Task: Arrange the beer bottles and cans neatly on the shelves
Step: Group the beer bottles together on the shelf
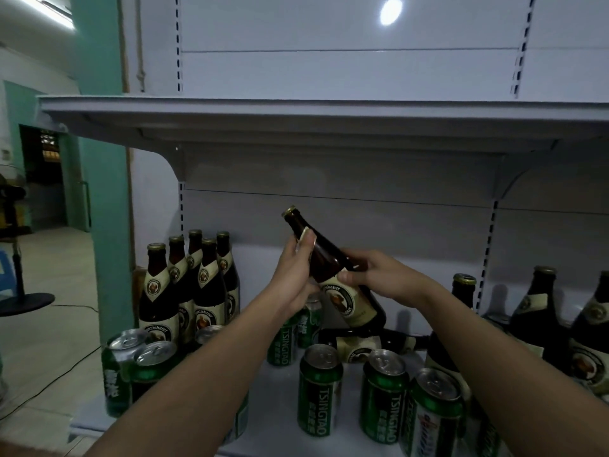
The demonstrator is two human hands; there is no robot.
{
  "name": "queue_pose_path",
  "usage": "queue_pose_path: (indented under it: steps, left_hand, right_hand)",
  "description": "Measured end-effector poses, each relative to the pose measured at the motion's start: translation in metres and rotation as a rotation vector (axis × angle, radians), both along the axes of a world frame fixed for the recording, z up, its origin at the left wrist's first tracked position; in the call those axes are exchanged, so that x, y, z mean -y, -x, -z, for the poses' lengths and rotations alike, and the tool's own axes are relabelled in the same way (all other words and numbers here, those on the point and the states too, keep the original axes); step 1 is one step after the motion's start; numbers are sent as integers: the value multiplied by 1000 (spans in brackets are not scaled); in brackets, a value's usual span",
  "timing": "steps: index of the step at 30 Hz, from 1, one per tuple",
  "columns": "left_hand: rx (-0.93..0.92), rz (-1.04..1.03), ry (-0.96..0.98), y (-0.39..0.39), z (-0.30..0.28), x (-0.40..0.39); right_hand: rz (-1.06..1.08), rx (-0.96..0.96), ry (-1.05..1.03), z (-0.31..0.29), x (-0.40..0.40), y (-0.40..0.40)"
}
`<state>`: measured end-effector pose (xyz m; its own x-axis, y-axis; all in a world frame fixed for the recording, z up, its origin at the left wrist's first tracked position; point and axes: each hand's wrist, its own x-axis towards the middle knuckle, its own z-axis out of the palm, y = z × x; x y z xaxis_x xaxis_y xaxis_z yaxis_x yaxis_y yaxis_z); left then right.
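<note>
Head view: brown beer bottle (333, 268) held tilted above the lower shelf (283, 420), cap up-left, base down-right. Left hand (295, 268) curled round the neck and shoulder, thumb on the neck label. Right hand (379, 275) wrapped round the body just above the main label, fingers clenched on glass. Bottle clear of the shelf surface, over the middle of the bay.

Below it, lying bottle (365, 344) flat on its side on the shelf. Cluster of five upright bottles (188, 285) at the left back, close together, labels forward. Upright bottles on the right (540, 311), loosely spaced, partly hidden by the right forearm.

Green cans scattered at the front: left can pair (131, 367) touching each other at the left edge; centre can (319, 390) upright; next can (384, 395) just beside it; right can (435, 420) tilted a bit. More cans behind the left forearm (290, 338), partly hidden.

Upper shelf (296, 110) overhead, white back panel (329, 61) with a light reflection. Teal pillar (102, 159) left of the unit; cable on floor (49, 384).
</note>
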<state>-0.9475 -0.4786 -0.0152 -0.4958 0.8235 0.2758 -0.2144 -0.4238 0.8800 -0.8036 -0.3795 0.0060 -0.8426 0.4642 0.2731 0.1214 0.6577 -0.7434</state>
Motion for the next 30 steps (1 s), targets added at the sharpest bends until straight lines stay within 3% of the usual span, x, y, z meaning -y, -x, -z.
queue_pose_path:
  steps: [5,10,15,21,23,25,28,30]
  left_hand:
    - [-8,-112,-31,-3,-18,14]
    - [2,-187,-15,8,-40,39]
    - [32,-259,81,23,-65,66]
    - [-151,-315,150,48,-77,100]
    - [-171,-357,130,55,-75,106]
    - [-172,-384,98,61,-71,108]
    - [-235,-397,104,65,-60,104]
    - [-275,-404,111,66,-55,100]
  right_hand:
    - [-15,-91,59,-3,12,9]
    - [-2,-24,-40,3,25,22]
    - [-51,-180,49,9,44,46]
    - [-120,-186,159,8,73,76]
    - [-130,-138,110,5,82,83]
    - [-86,-34,-67,-1,82,72]
    - [37,257,-362,2,59,28]
    - [29,401,-335,11,48,4]
